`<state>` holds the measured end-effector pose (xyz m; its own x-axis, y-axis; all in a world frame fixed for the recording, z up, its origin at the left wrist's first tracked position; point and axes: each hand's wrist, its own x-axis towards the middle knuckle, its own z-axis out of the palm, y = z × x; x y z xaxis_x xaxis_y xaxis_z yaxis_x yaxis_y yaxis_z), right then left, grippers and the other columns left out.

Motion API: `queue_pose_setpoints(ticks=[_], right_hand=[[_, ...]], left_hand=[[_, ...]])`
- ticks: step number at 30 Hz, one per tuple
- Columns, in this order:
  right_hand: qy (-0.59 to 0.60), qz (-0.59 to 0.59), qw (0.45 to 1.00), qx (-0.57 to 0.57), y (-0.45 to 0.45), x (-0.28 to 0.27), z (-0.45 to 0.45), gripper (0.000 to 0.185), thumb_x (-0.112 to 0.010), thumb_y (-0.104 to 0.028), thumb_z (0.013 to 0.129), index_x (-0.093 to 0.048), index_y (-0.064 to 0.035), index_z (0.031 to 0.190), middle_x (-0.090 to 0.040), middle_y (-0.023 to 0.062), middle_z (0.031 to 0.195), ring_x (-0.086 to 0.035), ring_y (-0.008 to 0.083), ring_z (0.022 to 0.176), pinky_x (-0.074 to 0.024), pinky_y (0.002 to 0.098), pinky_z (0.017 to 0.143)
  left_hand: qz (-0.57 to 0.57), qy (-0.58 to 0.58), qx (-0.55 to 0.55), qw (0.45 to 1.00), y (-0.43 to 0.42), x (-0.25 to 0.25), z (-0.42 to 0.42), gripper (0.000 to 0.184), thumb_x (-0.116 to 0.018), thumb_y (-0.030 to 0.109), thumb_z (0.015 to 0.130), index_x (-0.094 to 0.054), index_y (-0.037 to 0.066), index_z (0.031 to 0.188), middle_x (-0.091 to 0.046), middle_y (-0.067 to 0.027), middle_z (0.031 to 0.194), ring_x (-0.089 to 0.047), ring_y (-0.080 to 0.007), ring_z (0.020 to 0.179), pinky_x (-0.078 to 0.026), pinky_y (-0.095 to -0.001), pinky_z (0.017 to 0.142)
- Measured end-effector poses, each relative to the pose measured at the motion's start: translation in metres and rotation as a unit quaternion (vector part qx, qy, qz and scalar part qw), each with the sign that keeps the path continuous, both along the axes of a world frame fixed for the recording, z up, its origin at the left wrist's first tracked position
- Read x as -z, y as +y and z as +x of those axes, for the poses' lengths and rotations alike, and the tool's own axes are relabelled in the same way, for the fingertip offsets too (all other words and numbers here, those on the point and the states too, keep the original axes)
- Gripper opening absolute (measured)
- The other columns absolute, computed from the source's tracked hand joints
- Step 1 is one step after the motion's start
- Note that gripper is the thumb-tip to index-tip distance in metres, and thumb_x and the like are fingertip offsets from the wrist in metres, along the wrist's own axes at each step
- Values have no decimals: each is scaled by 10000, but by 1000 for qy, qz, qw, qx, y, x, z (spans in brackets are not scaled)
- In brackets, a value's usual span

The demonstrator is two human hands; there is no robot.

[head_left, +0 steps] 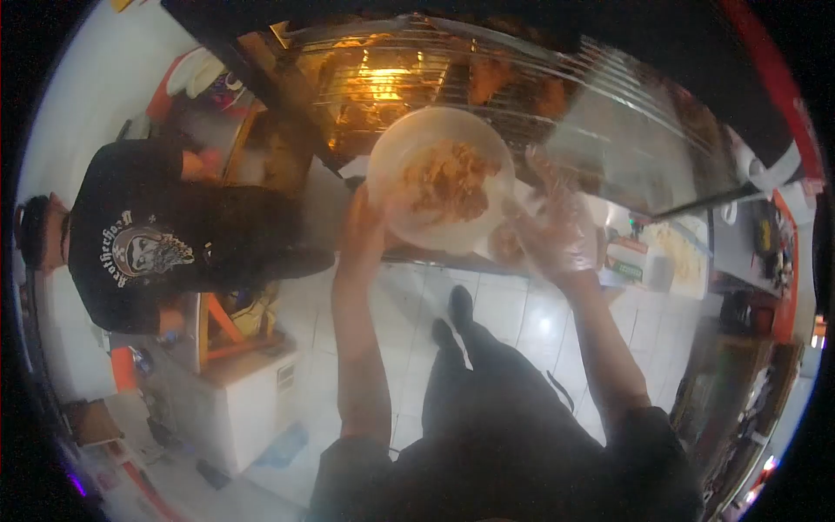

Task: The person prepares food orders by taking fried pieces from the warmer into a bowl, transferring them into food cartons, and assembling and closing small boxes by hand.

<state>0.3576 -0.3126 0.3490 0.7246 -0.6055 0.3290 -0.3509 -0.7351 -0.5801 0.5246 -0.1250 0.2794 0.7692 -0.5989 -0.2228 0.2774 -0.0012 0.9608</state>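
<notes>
A white round bowl [396,161] with breaded-looking golden-brown pieces [448,178] in it is in front of me, above the counter. My left hand [368,224] grips its left side, the fingers partly hidden by the bowl. On the other side, my right hand [561,228] wears a clear plastic glove. Its fingers are spread apart beside the bowl's right rim, and I see nothing held in them. The image is hazy, so whether the fingertips touch the rim is unclear.
Behind the bowl is a lit glass display case [383,83] with wire racks. A co-worker in a black shirt [130,235] stands at the left. A green-and-white box [626,258] is right of my gloved hand. White tiles [504,300] cover the floor; a white cabinet [252,409] stands lower left.
</notes>
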Motion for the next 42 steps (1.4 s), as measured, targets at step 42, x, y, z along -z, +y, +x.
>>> queue_pose_setpoints(ticks=[42], right_hand=[[-324,576,739,134,-495,675,-666,329,-549,-343,919,-581,-77,1109,-634,109,1004,-638,311,873,-526,483,783]], left_hand=[[524,302,248,757,74,313,-821,661,-478,406,980,-241,26,1466,-339,-191,1475,-315,-288,1376,-247,-369,1132]])
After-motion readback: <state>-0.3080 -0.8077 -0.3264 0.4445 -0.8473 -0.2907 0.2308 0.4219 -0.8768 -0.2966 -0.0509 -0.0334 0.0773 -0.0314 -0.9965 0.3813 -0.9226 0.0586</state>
